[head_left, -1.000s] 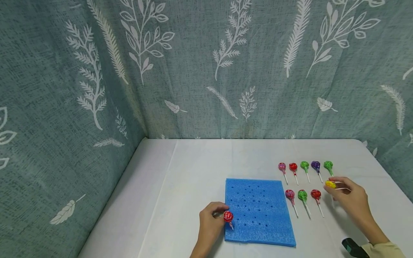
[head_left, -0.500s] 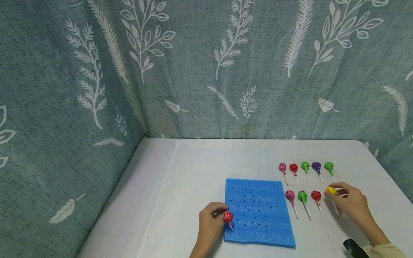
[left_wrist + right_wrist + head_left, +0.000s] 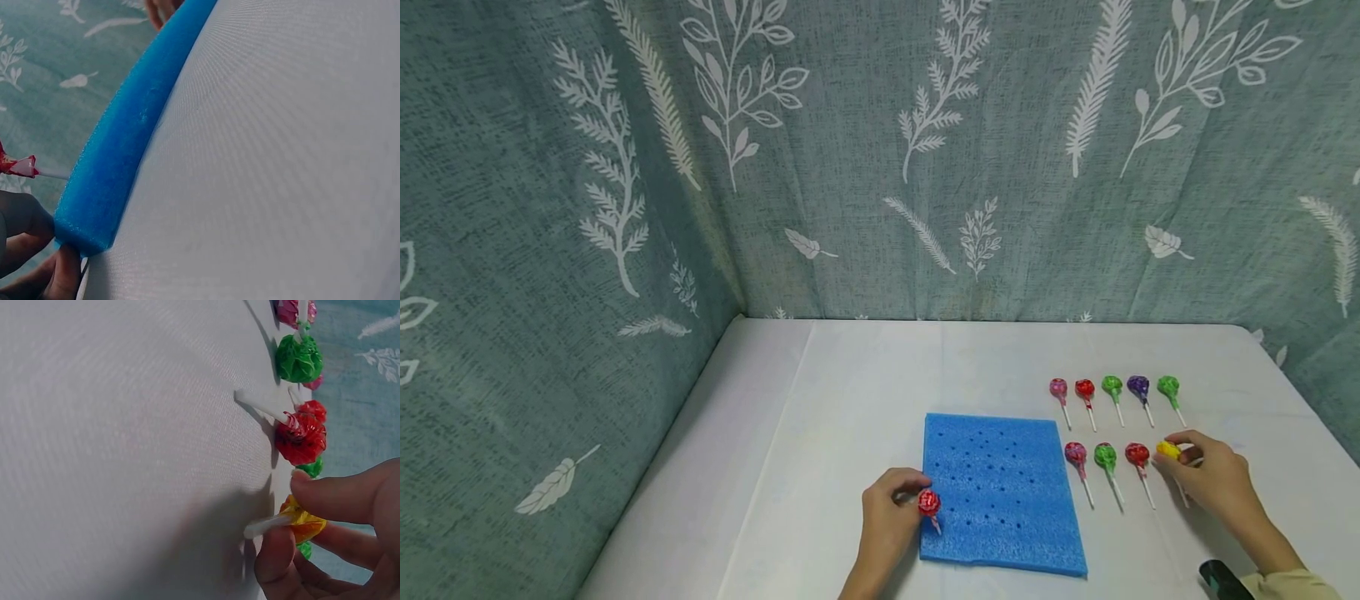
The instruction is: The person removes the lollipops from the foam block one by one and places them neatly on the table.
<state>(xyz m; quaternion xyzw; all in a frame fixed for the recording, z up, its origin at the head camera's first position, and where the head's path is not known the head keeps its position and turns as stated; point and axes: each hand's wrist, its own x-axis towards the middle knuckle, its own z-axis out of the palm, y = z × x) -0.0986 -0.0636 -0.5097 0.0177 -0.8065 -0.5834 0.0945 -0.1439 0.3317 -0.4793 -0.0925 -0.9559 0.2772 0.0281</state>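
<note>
My left hand (image 3: 887,517) grips the left edge of a blue foam block (image 3: 1007,500); in the left wrist view, fingers lie on two sides of its corner. A red lollipop (image 3: 928,502) stands by that edge, its white stick running into the foam in the left wrist view. On the right, my right hand (image 3: 1213,475) pinches a yellow lollipop (image 3: 306,524) by its wrapped head and stick, close to the tabletop. Left of it lies a red lollipop (image 3: 301,439), then a green one (image 3: 1105,455) and a pink one (image 3: 1076,453).
Behind them lies a back row: pink (image 3: 1058,388), red (image 3: 1085,389), green (image 3: 1112,386), purple (image 3: 1138,387) and another green lollipop (image 3: 1168,387). Rows of small holes dot the foam. A patterned green curtain (image 3: 850,167) borders the white table (image 3: 835,400) behind and left.
My right hand has come slightly nearer and lower with the yellow lollipop, to the right end of the front row. The left hand stays at the foam's edge.
</note>
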